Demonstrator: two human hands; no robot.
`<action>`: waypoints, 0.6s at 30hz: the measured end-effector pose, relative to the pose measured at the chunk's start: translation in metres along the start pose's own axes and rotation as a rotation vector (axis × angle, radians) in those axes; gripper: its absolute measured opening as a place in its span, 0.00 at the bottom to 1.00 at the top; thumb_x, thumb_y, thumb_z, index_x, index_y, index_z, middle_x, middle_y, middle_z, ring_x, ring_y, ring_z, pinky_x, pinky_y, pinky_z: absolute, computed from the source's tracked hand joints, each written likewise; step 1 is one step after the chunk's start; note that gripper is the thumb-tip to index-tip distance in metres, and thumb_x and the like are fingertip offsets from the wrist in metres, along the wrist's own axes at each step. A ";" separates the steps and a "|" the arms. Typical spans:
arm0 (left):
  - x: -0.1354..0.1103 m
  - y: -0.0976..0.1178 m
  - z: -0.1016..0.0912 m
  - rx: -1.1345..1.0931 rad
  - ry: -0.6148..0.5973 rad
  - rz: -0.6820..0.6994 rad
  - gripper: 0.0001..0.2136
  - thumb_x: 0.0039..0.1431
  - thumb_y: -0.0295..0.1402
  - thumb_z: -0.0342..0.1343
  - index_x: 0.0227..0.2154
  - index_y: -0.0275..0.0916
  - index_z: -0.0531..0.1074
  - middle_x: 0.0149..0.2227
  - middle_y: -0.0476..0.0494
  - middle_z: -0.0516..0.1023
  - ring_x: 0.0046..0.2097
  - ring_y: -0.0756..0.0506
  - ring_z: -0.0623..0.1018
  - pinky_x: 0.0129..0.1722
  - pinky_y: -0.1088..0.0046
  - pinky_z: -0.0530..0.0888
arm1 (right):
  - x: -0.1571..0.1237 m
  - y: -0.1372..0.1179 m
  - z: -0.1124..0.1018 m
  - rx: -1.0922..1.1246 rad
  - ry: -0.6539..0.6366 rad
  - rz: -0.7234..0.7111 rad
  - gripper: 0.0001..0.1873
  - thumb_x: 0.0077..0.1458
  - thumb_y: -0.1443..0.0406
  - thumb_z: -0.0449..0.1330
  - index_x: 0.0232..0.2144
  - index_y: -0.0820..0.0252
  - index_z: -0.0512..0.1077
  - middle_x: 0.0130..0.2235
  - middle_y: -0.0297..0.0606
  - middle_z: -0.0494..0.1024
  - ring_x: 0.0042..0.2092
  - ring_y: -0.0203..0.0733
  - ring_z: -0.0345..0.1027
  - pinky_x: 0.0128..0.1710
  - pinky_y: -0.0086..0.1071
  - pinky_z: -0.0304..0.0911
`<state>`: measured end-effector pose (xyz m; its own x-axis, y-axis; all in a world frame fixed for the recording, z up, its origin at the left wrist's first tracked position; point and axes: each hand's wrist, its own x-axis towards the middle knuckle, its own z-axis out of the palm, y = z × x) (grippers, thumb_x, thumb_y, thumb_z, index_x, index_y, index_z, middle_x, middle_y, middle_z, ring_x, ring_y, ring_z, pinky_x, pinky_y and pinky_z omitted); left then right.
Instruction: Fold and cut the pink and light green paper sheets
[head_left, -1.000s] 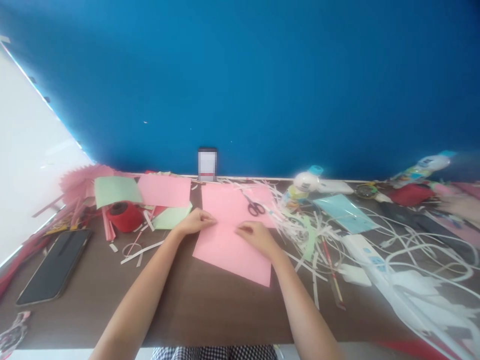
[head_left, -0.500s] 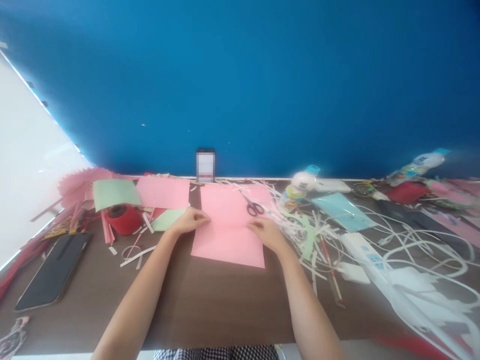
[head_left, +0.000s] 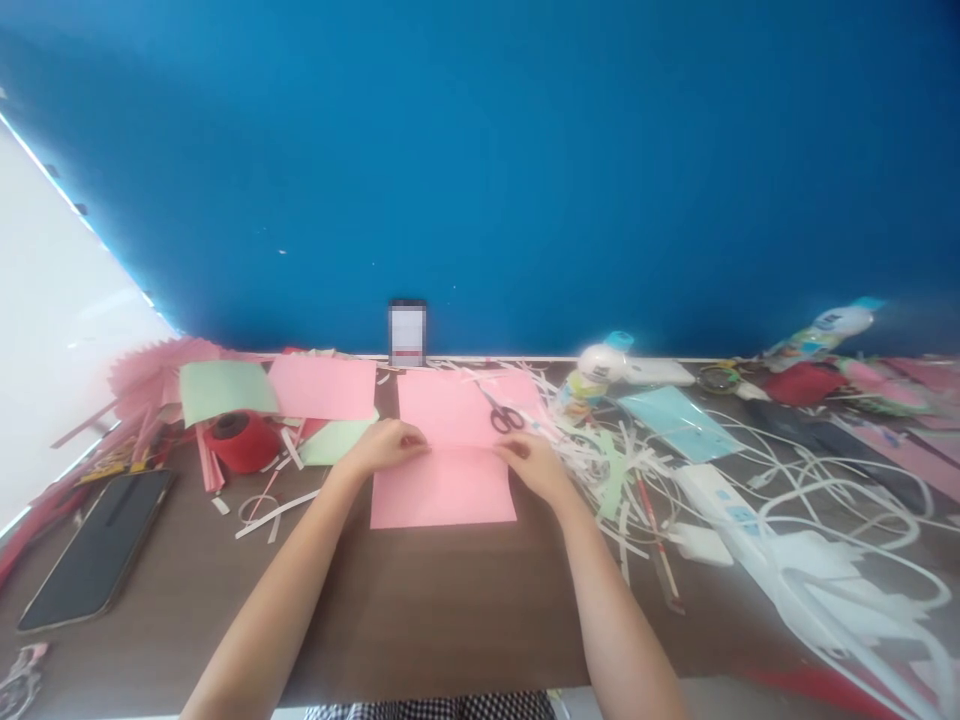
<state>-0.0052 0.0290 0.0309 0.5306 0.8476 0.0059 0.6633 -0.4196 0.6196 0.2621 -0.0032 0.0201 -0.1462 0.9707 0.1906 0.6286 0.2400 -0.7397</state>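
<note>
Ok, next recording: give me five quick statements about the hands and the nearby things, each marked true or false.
1. The left hand and right hand both have fingertips on pink paper. True.
2. The right hand is gripping the scissors. False: they lie on pink paper, just beyond its fingertips.
3. A red spool sits left of the left hand. True.
4. The light blue packet is left of both hands. False: it is on the right.
5. A large dark phone lies at the table's left. True.

Brown tabletop (head_left: pixel 450 610), pink paper (head_left: pixel 442 495), dark phone (head_left: pixel 97 550), red spool (head_left: pixel 246 445), white cables (head_left: pixel 840 487)
</note>
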 end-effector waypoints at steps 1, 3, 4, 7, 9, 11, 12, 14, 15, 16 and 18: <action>0.000 0.004 0.001 0.035 0.002 0.013 0.13 0.52 0.43 0.50 0.30 0.42 0.75 0.33 0.49 0.78 0.33 0.47 0.74 0.31 0.76 0.64 | 0.000 0.000 0.001 0.006 -0.009 -0.009 0.10 0.49 0.59 0.55 0.25 0.58 0.72 0.31 0.36 0.75 0.34 0.41 0.67 0.37 0.35 0.60; 0.002 0.012 0.004 0.069 0.001 0.034 0.13 0.53 0.43 0.48 0.31 0.44 0.75 0.35 0.50 0.78 0.35 0.47 0.74 0.31 0.76 0.64 | 0.000 -0.001 0.003 0.017 -0.034 -0.028 0.10 0.51 0.59 0.54 0.26 0.58 0.71 0.32 0.35 0.75 0.34 0.40 0.67 0.37 0.34 0.61; 0.002 0.015 0.005 0.073 -0.005 0.037 0.13 0.54 0.43 0.47 0.30 0.44 0.75 0.35 0.50 0.78 0.34 0.47 0.74 0.31 0.77 0.63 | -0.001 -0.001 0.004 0.014 -0.042 -0.035 0.10 0.51 0.59 0.53 0.27 0.58 0.71 0.32 0.35 0.75 0.35 0.40 0.67 0.37 0.34 0.61; 0.004 0.019 0.010 0.075 -0.024 0.030 0.15 0.56 0.42 0.45 0.27 0.42 0.75 0.32 0.49 0.78 0.31 0.49 0.73 0.28 0.77 0.62 | -0.002 -0.005 0.007 -0.078 -0.002 -0.101 0.10 0.52 0.59 0.53 0.28 0.57 0.70 0.34 0.36 0.74 0.40 0.44 0.66 0.42 0.39 0.59; 0.005 0.019 0.012 0.086 -0.031 0.045 0.16 0.56 0.42 0.45 0.24 0.41 0.75 0.29 0.48 0.77 0.28 0.50 0.72 0.26 0.77 0.60 | -0.002 -0.009 0.011 -0.180 0.051 -0.199 0.09 0.50 0.58 0.56 0.30 0.56 0.71 0.36 0.37 0.74 0.46 0.47 0.63 0.48 0.43 0.54; 0.005 0.019 0.014 0.095 -0.033 0.078 0.17 0.56 0.43 0.45 0.23 0.39 0.74 0.26 0.48 0.77 0.27 0.51 0.70 0.25 0.77 0.58 | -0.002 -0.014 0.015 -0.259 0.061 -0.287 0.10 0.49 0.57 0.57 0.34 0.55 0.72 0.37 0.38 0.74 0.47 0.48 0.62 0.50 0.44 0.51; 0.005 0.018 0.015 0.094 -0.038 0.093 0.18 0.56 0.43 0.45 0.22 0.39 0.74 0.25 0.47 0.76 0.26 0.51 0.69 0.24 0.77 0.58 | -0.002 -0.016 0.018 -0.282 0.042 -0.312 0.10 0.50 0.58 0.57 0.34 0.55 0.72 0.36 0.38 0.75 0.45 0.47 0.63 0.49 0.43 0.52; 0.006 0.018 0.017 0.081 -0.049 0.105 0.19 0.56 0.43 0.45 0.22 0.39 0.74 0.24 0.47 0.76 0.26 0.51 0.69 0.25 0.77 0.58 | -0.001 -0.020 0.023 -0.306 -0.029 -0.330 0.10 0.54 0.59 0.54 0.32 0.55 0.72 0.33 0.37 0.75 0.39 0.44 0.65 0.45 0.40 0.55; 0.006 0.019 0.018 0.072 -0.054 0.102 0.18 0.56 0.43 0.45 0.23 0.39 0.75 0.25 0.47 0.76 0.26 0.51 0.70 0.26 0.77 0.59 | -0.001 -0.021 0.024 -0.311 -0.067 -0.329 0.11 0.55 0.60 0.52 0.31 0.56 0.72 0.31 0.37 0.74 0.37 0.42 0.65 0.42 0.38 0.56; 0.006 0.020 0.019 0.061 -0.059 0.095 0.17 0.56 0.43 0.45 0.25 0.39 0.75 0.27 0.48 0.77 0.27 0.50 0.70 0.26 0.77 0.60 | -0.001 -0.022 0.026 -0.311 -0.096 -0.324 0.12 0.56 0.61 0.51 0.29 0.56 0.72 0.30 0.37 0.74 0.36 0.42 0.65 0.40 0.37 0.57; 0.006 0.022 0.021 0.041 -0.061 0.086 0.15 0.55 0.43 0.46 0.30 0.41 0.75 0.31 0.48 0.78 0.31 0.49 0.73 0.28 0.77 0.61 | -0.001 -0.023 0.027 -0.307 -0.126 -0.317 0.12 0.57 0.63 0.49 0.28 0.58 0.71 0.30 0.38 0.73 0.35 0.41 0.64 0.38 0.35 0.58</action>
<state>0.0231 0.0180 0.0281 0.6170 0.7869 0.0087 0.6345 -0.5040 0.5859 0.2277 -0.0098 0.0195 -0.4473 0.8485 0.2827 0.7323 0.5289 -0.4289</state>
